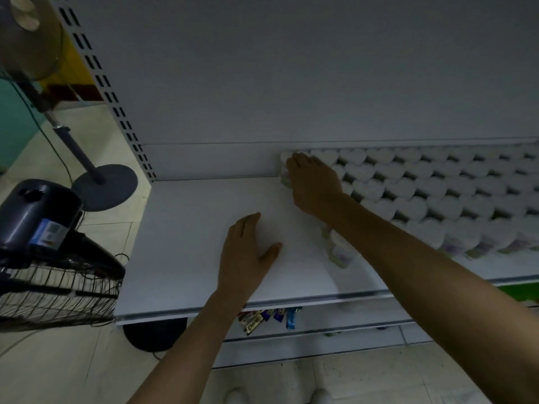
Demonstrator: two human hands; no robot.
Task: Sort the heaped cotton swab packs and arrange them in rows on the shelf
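- Two bare forearms came in from the near edge, and the toes of pale shoes showed on the tiled floor beneath them.
- Right hand lay over one cotton swab pack at the far left end of the back row. Its fingers were curled over the top, holding the pack upright.
- To the right of that pack, the rows of packs stood upright and touching. They filled the right part of the shelf from the back wall almost to the front lip.
- Loose packs sat at the near left corner of that block, tilted and partly hidden under the right forearm. How many there were could not be told.
- Left hand rested palm down on the white shelf board left of the packs. Its fingers were straight and together and the thumb spread wide. It held nothing and was well apart from the rows.
- Below the front lip, a few small coloured sachets lay on the lower shelf.
- Left of the shelving stood a dark fan with a wire guard, close to the camera.
- Farther off were the pole and round base of a second fan.
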